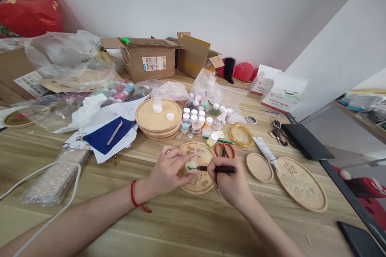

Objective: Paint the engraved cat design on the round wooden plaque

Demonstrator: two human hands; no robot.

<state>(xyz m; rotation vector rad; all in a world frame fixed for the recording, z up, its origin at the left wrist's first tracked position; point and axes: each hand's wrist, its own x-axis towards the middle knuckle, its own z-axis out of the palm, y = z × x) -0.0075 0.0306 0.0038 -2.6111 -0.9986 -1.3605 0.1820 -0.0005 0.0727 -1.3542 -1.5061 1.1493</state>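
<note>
Small clear plastic cup [194, 161] is being pinched by left hand [169, 168] over round wooden tray [196, 188].
Dark-handled slim tool [228, 169] is being gripped by right hand [230, 184]; through tilting, yellowish contents [191, 164] could be getting spilled.

Just the one view to go on — shot from up on the head, facing forward and down across the worktop [169, 225]. Fairly close to the left hand [167, 168] and right hand [228, 180], both just below mid-frame, but pretty wide too — reaching past the cardboard boxes [135, 62] to the pale wall [181, 4] behind, plus a bit beyond the worktop's right edge.
</note>
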